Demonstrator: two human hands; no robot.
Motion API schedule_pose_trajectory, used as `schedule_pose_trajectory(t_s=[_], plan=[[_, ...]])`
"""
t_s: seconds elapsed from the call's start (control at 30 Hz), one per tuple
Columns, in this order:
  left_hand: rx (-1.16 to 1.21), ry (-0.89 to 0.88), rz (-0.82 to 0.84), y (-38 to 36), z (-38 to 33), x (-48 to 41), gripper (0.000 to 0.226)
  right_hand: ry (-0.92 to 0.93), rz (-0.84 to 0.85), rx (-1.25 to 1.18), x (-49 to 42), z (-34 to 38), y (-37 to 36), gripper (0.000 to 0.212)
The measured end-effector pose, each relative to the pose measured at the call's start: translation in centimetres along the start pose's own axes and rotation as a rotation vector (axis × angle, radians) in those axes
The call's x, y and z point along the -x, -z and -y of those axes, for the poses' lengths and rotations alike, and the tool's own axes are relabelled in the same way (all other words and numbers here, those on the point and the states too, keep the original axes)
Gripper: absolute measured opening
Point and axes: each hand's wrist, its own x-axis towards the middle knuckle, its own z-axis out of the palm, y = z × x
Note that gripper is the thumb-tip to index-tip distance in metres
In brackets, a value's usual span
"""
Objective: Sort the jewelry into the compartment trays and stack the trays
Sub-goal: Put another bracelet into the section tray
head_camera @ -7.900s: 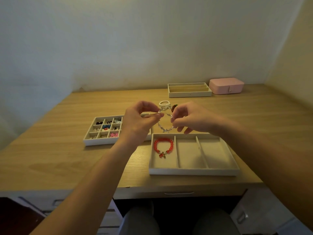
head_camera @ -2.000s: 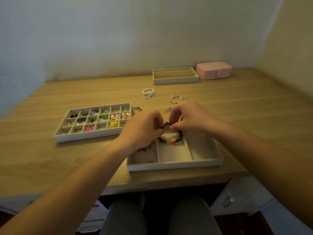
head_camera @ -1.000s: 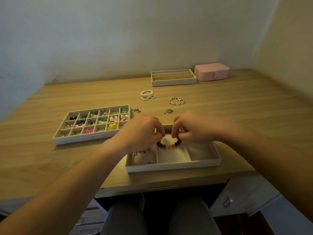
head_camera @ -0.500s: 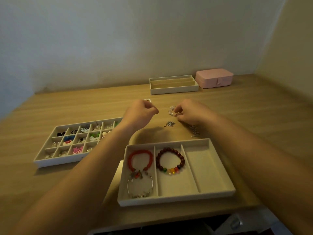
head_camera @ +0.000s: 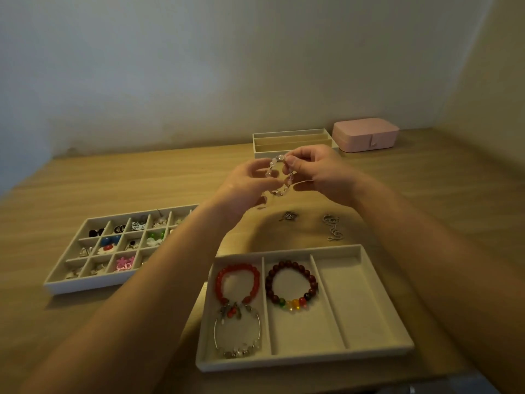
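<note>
Both hands hold a pale beaded bracelet (head_camera: 279, 177) above the desk (head_camera: 142, 183); right hand (head_camera: 321, 173) pinches it; left hand (head_camera: 247, 189) fingers curled, seemingly gripping it.

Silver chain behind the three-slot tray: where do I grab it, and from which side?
Pinch the thin silver chain at its bunched far end, from straight above: it lies flat and loose on the wooden desk, offering no side edge.

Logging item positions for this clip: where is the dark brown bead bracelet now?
Head view: the dark brown bead bracelet lies flat in the middle compartment of the three-slot tray at the near edge, right of the red bracelet.
</note>
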Motion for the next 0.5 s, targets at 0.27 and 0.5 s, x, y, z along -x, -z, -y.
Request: schedule_pose_trajectory(t_s=[0.27, 0.5], plan=[[0.294, 0.063, 0.188, 0.9, -1.7, 3.8, 0.02, 0.02, 0.083, -0.118, 4.1, 2.6, -0.2, 0.015], [0.236, 0.073, 0.25, 1.0, -2.9, 7.2, 0.033, 0.015, 0.11, -0.111, 7.1, 3.8, -0.3, 0.024]])
